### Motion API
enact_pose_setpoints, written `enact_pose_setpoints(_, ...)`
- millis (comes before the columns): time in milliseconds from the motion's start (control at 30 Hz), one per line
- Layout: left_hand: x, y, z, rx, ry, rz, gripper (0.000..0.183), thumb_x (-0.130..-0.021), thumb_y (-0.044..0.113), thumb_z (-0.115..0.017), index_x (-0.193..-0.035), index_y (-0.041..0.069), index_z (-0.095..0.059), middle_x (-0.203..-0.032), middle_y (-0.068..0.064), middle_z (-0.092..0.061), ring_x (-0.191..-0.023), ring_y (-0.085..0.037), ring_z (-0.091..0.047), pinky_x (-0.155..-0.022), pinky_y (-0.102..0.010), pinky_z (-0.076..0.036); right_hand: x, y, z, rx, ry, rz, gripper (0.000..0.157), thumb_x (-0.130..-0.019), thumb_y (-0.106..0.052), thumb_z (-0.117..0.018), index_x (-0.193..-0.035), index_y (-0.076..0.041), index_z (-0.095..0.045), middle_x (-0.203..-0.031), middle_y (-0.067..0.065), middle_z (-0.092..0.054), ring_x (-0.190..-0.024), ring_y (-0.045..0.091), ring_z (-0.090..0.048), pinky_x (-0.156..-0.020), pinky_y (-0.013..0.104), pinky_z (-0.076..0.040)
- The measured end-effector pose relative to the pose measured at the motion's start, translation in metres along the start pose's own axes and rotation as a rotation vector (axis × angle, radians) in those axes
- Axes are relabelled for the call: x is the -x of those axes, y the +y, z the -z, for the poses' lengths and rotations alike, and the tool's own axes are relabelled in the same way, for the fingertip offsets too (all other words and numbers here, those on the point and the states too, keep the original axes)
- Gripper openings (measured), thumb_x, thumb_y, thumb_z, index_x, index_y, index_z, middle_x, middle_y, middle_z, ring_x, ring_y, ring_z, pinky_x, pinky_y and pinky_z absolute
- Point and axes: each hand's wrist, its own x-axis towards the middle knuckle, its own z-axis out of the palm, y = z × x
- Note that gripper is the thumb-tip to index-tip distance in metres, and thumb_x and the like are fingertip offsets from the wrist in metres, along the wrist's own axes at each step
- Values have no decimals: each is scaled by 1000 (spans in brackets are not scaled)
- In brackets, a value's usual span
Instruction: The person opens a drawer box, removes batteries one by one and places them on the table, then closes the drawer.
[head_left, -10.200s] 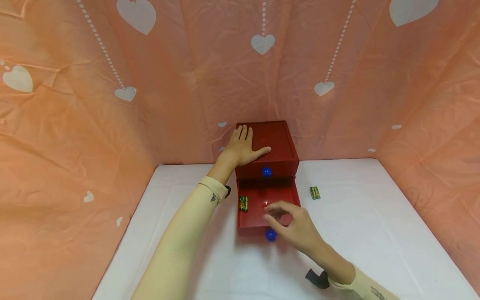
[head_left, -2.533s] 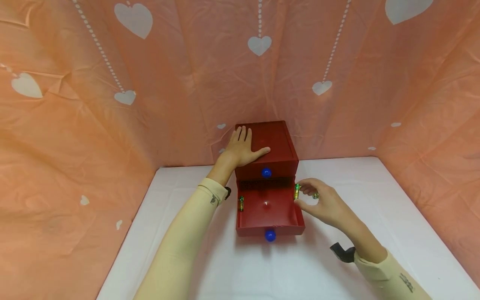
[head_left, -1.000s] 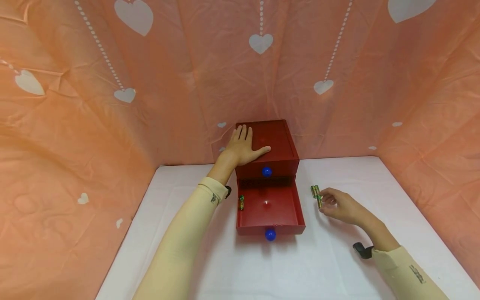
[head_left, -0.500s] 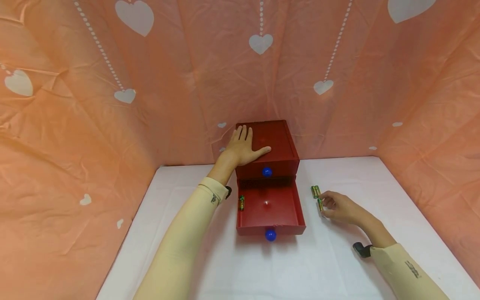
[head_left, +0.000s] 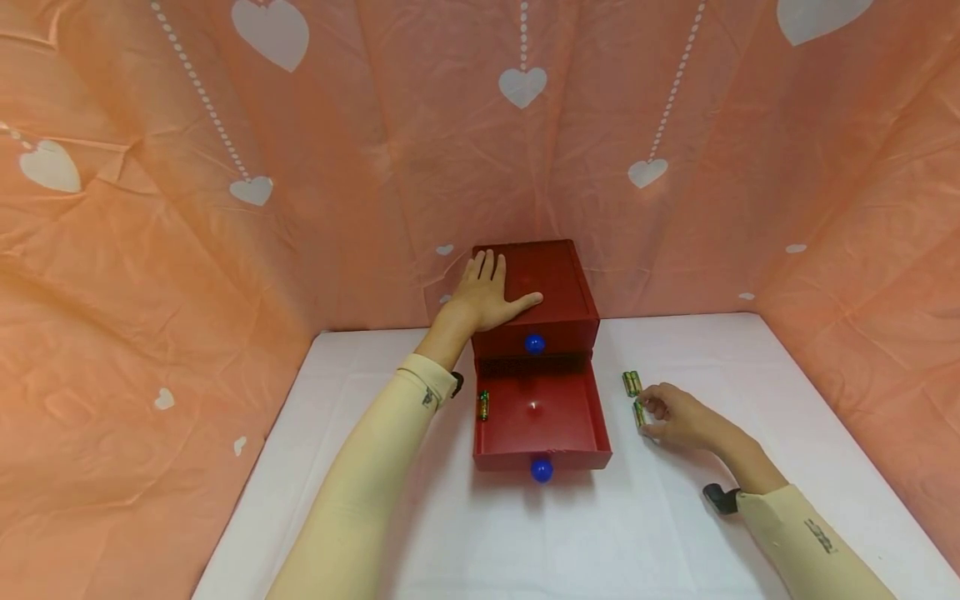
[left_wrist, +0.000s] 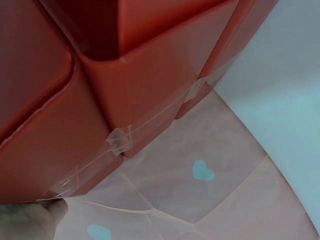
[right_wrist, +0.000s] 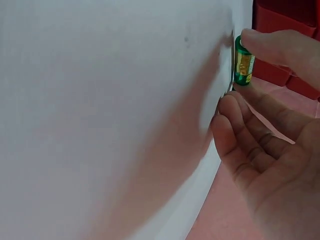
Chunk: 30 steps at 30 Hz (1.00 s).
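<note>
My left hand (head_left: 483,298) lies flat on top of the red drawer cabinet (head_left: 551,283), fingers straight and thumb out to the side. Below it, the cabinet's lower drawer (head_left: 555,433) is pulled out, and one green-gold battery (head_left: 483,406) lies along its left wall. To the right of the drawer, my right hand (head_left: 675,417) pinches another battery (right_wrist: 244,62) by its ends, thumb at one and forefinger at the other, down at the table surface. Just beyond it, a pair of batteries (head_left: 632,383) lies side by side on the table.
The cabinet's upper drawer is closed, with a blue knob (head_left: 534,344); the lower drawer has a matching blue knob (head_left: 542,471). A white cloth (head_left: 420,533) covers the table. Peach curtains (head_left: 390,167) with white hearts surround the back and sides.
Ten seconds ago two batteries lay in the drawer; one remains. My right hand has carried the other rightward over the drawer's side and lowered it near the pair. My left hand has stayed put.
</note>
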Motion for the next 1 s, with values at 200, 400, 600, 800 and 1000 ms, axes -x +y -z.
enact_pose_setpoints(200, -1, 0, 0, -6, 0, 0, 108, -103, 80, -34, -172, 4, -1, -180, -18, 5, -167, -33, 10, -134, -44, 8, -1, -3, 0, 12, -2, -14, 44, -86, -5, -87, -121, 10, -65, -95, 9, -58, -91, 24, -54, -77, 34, -52)
enact_pose_setpoints(400, -1, 0, 0, -12, 0, 2, 108, -103, 80, -33, -172, 5, -1, -180, -18, 5, -167, -32, 10, -134, -44, 7, -1, -3, -1, 18, -11, -32, 46, -87, -6, -88, -123, 10, -65, -97, 9, -58, -92, 25, -55, -79, 37, -53)
enact_pose_setpoints(600, -1, 1, 0, -11, 4, 3, 108, -103, 80, -34, -172, 4, -2, -180, -19, 5, -167, -33, 9, -134, -44, 6, -1, -1, -1, 23, -14, -47, 47, -87, -7, -88, -125, 9, -65, -98, 9, -58, -93, 25, -55, -81, 37, -54)
enact_pose_setpoints(800, -1, 0, 0, -23, 7, 0, 108, -103, 80, -34, -172, 4, -2, -180, -19, 4, -167, -32, 8, -134, -42, 8, 0, -4, -1, 25, -9, -46, 48, -86, -7, -88, -124, 11, -65, -98, 9, -58, -93, 26, -55, -81, 38, -53)
enact_pose_setpoints(1000, -2, 0, 0, -25, 8, -2, 107, -103, 80, -34, -172, 4, -2, -180, -19, 4, -167, -32, 8, -134, -42, 8, 0, -5, 0, 29, -13, -39, 48, -87, -8, -88, -125, 10, -65, -100, 9, -59, -94, 25, -55, -81, 38, -53)
